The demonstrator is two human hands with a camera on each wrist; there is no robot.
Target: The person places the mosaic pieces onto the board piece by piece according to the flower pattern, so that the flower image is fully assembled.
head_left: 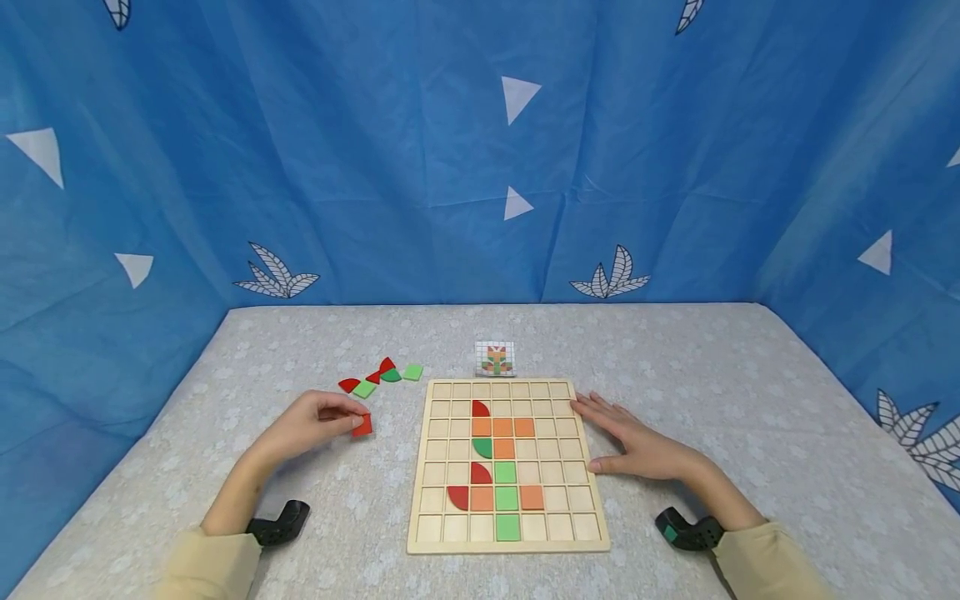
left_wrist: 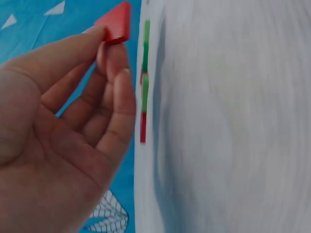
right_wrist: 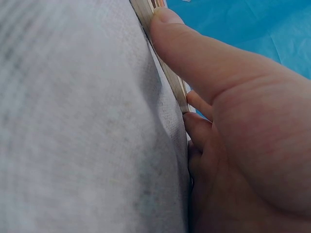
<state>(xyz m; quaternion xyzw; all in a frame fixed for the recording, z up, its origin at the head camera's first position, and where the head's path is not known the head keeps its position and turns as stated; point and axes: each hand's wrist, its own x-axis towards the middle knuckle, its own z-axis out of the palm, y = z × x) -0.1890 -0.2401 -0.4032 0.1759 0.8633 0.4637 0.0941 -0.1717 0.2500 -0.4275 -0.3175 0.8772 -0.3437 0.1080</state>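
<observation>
My left hand (head_left: 318, 423) pinches a small red tile (head_left: 363, 426) between thumb and fingertips, left of the wooden grid board (head_left: 535, 528). In the left wrist view the red tile (left_wrist: 116, 23) is seen at a slant, so its exact outline is hard to tell. My right hand (head_left: 637, 442) rests at the board's right edge, with fingers extended and the thumb touching the rim. Red quarter-circle tiles, a dark green quarter-circle tile (head_left: 482, 448), orange square tiles (head_left: 503, 448) and light green square tiles (head_left: 507, 527) lie in the board's cells.
Beyond my left hand lie loose tiles: light green squares (head_left: 413, 372), red pieces (head_left: 348, 385) and a dark green piece (head_left: 391, 376). A small pattern card (head_left: 495, 359) stands behind the board. A patterned cloth covers the table (head_left: 690, 358); a blue curtain (head_left: 420, 150) hangs behind.
</observation>
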